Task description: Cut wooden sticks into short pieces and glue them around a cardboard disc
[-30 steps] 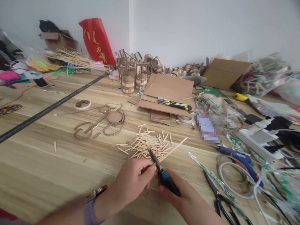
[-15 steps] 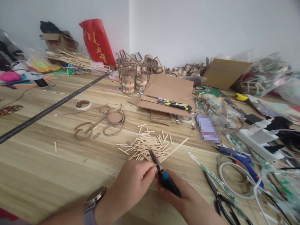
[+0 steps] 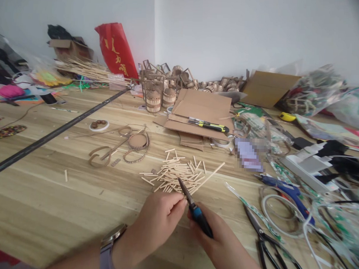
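"What's on your screen?"
"I see a wooden bench (image 3: 47,208) full of stuff, with a pale wall (image 3: 259,31) behind. Little baskets (image 3: 153,101) stand near the wall."
"And the sticks?"
"The little sticks (image 3: 178,169) lie in a messy pile on the bench, just past both hands."
"How's each grip?"
"The right hand (image 3: 214,226) is curled tight around a black and blue tool (image 3: 202,221), its thin end pointing over the pile. The left hand (image 3: 157,216) is pinched closed beside it. I can't tell what's inside."
"What's hard to see?"
"The black scissors (image 3: 261,233) run off the bottom edge. The purple paper (image 3: 249,154) is blurry squares, so I can't read it."
"Any writing?"
"The red bag (image 3: 123,50) has big gold signs. I can't read them for sure."
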Motion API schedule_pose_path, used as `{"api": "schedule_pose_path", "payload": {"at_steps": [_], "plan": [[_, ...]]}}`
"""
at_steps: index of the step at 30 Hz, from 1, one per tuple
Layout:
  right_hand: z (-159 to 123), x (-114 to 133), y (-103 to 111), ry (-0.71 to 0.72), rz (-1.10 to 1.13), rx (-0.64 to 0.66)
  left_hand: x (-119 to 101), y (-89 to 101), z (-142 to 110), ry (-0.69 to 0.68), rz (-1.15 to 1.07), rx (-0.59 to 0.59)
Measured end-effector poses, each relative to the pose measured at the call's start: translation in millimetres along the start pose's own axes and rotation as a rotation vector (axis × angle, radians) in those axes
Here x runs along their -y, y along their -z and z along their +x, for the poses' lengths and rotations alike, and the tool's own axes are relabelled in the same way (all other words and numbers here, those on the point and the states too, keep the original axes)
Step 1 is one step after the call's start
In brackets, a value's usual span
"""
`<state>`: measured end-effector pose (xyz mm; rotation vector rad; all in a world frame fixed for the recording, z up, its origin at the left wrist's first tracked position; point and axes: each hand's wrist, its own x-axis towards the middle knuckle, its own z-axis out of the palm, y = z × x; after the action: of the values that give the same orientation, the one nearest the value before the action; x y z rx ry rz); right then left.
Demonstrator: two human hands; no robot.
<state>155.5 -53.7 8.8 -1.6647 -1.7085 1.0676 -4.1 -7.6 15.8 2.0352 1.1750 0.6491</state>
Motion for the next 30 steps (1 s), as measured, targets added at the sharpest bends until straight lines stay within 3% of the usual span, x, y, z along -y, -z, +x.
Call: {"api": "schedule_pose_path", "payload": {"at_steps": [3, 8, 13, 15, 17, 19, 24, 26, 30], "plan": [[1.1, 2.1, 2.7, 0.013, 0.035, 0.017, 1.2, 2.1, 3.4, 0.046, -0.106, 0.004], [2.1, -3.7, 13.8, 0.037, 0.043, 0.026, 6.4, 10.3, 11.8, 0.189, -0.461, 0.044], [5.8, -17.6, 24.8, 0.092, -0.191, -0.198, 11.6, 11.0, 13.3, 0.177, -0.51, 0.037], [6.6, -17.8, 30.0, 0.106, -0.222, -0.136, 12.6, 11.1, 13.7, 0.17, -0.538, -0.022], [6.2, -15.5, 34.1, 0.121, -0.208, 0.008, 14.1, 12.2, 15.3, 0.186, -0.582, -0.113], [5.0, -13.7, 35.2, 0.188, -0.192, 0.005, 16.4, 12.8, 17.5, 0.211, -0.599, -0.151], [4.6, -19.9, 25.9, 0.501, -0.37, -0.413, 19.0, 3.6, 14.3, 0.142, -0.332, 0.15], [5.9, -25.1, 20.1, 0.557, -0.454, -0.447, 16.5, -2.3, 9.9, 0.079, -0.154, 0.182], [8.9, -33.6, 8.2, 0.475, -0.521, -0.415, 9.9, -10.1, 3.4, 0.004, 0.101, 0.157]]}}
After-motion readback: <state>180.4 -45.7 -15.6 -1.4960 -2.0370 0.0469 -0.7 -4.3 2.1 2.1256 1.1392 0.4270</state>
